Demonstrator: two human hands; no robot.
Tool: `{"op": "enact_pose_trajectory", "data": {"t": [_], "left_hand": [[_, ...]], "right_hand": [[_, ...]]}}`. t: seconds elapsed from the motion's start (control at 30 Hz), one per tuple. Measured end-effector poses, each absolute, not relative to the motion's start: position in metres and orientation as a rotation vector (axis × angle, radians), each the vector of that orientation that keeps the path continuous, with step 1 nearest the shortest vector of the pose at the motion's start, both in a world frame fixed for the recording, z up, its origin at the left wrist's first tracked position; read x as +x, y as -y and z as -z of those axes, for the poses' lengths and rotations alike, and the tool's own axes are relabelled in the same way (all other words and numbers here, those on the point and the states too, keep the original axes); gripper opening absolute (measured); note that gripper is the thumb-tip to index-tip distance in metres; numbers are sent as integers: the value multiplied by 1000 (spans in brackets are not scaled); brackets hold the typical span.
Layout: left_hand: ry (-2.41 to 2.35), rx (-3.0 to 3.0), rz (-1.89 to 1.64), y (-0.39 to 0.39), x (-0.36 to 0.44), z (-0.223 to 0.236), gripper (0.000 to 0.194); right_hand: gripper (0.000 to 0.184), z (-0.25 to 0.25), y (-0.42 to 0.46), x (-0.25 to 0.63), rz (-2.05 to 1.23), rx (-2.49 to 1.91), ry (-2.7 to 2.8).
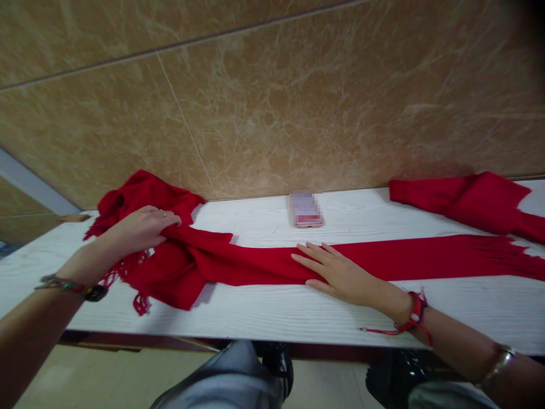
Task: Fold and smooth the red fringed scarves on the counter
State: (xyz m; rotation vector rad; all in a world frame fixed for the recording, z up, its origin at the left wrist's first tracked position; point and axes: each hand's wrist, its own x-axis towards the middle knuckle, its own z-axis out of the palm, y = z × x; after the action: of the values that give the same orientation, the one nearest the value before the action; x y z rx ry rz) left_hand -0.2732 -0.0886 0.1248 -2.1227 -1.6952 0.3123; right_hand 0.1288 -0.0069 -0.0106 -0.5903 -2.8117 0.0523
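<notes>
A red fringed scarf [404, 258] runs lengthwise along the white bench top, flat on the right and bunched at the left. My left hand [147, 227] is closed on its gathered part, lifting the cloth a little; the fingertips are partly hidden. My right hand [334, 271] lies flat on the middle of the strip with its fingers spread. Behind my left hand, a heap of red cloth [145, 190] rests against the wall; whether it belongs to the same scarf I cannot tell. Red fringe [141, 304] hangs out below the bunched end.
A phone [305, 210] in a pinkish case lies by the wall. Another red scarf [460, 199] is folded loosely at the back right. The white bench top [264, 315] ends in front above my knees, and a brown marbled wall [289, 113] rises behind it.
</notes>
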Motion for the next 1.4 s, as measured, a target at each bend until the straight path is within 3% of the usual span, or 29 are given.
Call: {"op": "enact_pose_trajectory", "data": {"t": [0.17, 0.5, 0.77, 1.4], "left_hand": [[1635, -2068, -560, 97, -292, -114, 27], [1359, -2668, -231, 91, -178, -72, 42], [1154, -2632, -342, 83, -149, -46, 22], [1138, -2702, -178, 99, -159, -35, 26]], "right_hand": [[41, 9, 8, 128, 21, -413, 2823], [35, 20, 5, 127, 95, -230, 2759], [30, 13, 8, 133, 255, -120, 2677], [27, 0, 16, 133, 345, -22, 2576]]}}
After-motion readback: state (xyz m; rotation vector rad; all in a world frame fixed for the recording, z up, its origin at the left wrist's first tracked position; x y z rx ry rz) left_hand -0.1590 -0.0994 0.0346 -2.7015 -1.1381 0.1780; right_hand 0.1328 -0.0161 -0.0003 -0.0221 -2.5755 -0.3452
